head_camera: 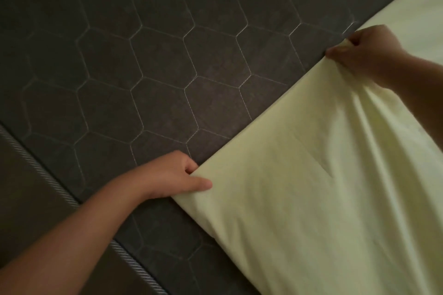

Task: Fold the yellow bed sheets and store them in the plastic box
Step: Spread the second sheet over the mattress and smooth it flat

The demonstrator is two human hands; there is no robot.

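At the near edge of a dark quilted mattress [119, 55], trimmed with striped piping [60, 187], a person's left hand [175, 175] pinches the closest corner of a pale yellow bed sheet [311, 187], thumb on top and fingers tucked beneath. Farther along the same fold line, the right hand [364, 52] grips the sheet's edge in curled fingers, lifting it slightly. The sheet lies partly doubled toward the mattress's right side, running out of view beyond. Folding appears to be at an early stage, with more folds likely needed; the plastic box is not in view.
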